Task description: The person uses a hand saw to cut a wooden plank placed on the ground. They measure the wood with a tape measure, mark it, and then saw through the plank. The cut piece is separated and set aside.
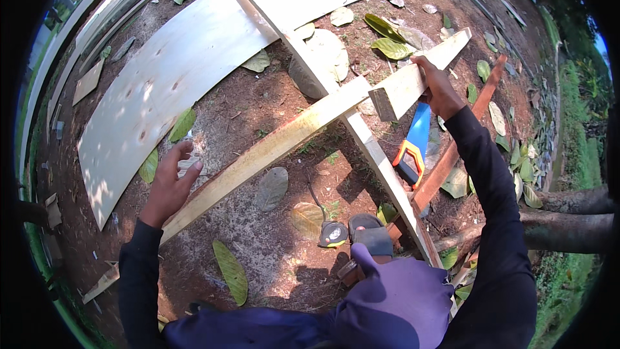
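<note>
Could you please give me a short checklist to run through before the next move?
1. Short beam gripped: ok; the right hand has its fingers around the short beam.
2. Left hand free: ok; the left hand is open and appears to hold nothing.
3. Saw out of both hands: ok; neither hand is on the blue-bladed handsaw.
4. Tape measure away from the foot: not ok; the tape measure lies right beside the dark sandal.
5. Long beam fastened: cannot tell; the long beam crosses a second beam, but no fastening is visible.
</note>
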A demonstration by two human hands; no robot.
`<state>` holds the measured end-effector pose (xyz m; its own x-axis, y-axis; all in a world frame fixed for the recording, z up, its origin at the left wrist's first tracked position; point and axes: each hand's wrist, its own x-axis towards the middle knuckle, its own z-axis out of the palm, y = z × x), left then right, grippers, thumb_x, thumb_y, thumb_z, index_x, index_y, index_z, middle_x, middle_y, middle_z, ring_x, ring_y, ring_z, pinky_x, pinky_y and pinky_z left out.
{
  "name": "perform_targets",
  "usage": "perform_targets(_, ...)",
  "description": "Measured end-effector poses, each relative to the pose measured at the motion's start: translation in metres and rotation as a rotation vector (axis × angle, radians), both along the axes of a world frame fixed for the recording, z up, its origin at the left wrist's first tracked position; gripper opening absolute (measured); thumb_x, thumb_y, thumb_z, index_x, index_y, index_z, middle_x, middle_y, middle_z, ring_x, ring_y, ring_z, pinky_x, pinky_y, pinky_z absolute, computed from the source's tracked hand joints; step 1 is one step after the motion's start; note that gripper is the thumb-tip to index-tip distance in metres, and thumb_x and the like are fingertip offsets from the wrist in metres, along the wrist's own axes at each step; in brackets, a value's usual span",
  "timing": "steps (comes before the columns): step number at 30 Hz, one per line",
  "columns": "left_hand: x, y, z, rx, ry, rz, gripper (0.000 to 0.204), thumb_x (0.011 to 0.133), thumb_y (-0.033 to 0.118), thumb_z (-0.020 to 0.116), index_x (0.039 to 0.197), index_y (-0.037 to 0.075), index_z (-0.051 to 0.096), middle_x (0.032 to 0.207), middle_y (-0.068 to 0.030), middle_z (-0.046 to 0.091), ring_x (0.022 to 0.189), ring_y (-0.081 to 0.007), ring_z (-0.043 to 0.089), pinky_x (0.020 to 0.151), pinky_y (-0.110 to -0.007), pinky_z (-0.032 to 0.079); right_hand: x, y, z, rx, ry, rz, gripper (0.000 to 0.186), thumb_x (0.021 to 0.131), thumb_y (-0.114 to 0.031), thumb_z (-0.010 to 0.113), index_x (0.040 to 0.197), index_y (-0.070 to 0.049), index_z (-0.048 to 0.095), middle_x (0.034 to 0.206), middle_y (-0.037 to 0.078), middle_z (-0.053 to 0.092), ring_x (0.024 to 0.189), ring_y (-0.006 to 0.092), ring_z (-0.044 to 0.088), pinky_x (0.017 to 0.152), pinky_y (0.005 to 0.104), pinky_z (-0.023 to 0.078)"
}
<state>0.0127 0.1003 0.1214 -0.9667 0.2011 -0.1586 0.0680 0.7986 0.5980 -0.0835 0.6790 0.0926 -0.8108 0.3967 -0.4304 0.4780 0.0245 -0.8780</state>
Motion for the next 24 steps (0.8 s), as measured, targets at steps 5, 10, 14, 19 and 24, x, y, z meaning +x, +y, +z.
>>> perform_targets(5,0.011,0.022,0.025,0.266,0.118,-0.237,0.078,0.100,0.054,0.065,0.146,-0.006,0.047,0.139,-0.0265,0.059,0.127,-0.0356,0.061,0.110,-0.047,0.047,0.060,-0.174,0.018,-0.076,-0.013,0.137,0.054,0.089,-0.055,0.072,0.112,-0.005,0.068,0.107,0.008,0.066,0.100,0.0225,0.058,0.097,0.0490,0.040)
perform_targets(10,0.084,-0.071,0.032,0.255,0.191,-0.256,0.092,0.091,0.057,0.074,0.152,-0.004,0.042,0.144,-0.0267,0.054,0.133,-0.0373,0.056,0.112,-0.048,0.045,0.128,-0.314,0.021,-0.177,-0.033,0.133,0.046,0.091,-0.048,0.073,0.118,-0.013,0.062,0.097,0.001,0.063,0.086,0.0161,0.060,0.072,0.0374,0.044)
perform_targets(14,0.153,-0.174,0.023,0.316,0.142,-0.129,0.102,0.086,0.059,0.078,0.154,-0.005,0.038,0.146,-0.0282,0.052,0.136,-0.0404,0.054,0.115,-0.049,0.042,0.149,-0.394,0.035,-0.192,-0.037,0.102,0.038,0.090,-0.048,0.074,0.108,-0.017,0.062,0.093,-0.001,0.059,0.082,0.0151,0.055,0.072,0.0363,0.041)
perform_targets(19,0.207,-0.218,0.011,0.600,0.235,-0.029,0.103,0.084,0.057,0.081,0.155,-0.004,0.037,0.149,-0.0253,0.051,0.139,-0.0382,0.051,0.116,-0.049,0.039,0.188,-0.447,0.045,-0.198,-0.057,0.107,0.039,0.092,-0.049,0.073,0.107,-0.014,0.064,0.093,0.002,0.060,0.080,0.0165,0.053,0.072,0.0348,0.040)
perform_targets(24,0.216,-0.232,0.026,0.157,0.452,-0.259,0.105,0.078,0.060,0.085,0.150,-0.005,0.043,0.141,-0.0272,0.056,0.131,-0.0409,0.056,0.114,-0.051,0.041,0.240,-0.532,0.024,-0.055,-0.236,0.221,0.044,0.095,-0.047,0.073,0.094,-0.004,0.064,0.084,0.002,0.058,0.065,0.0118,0.047,0.059,0.0315,0.038)
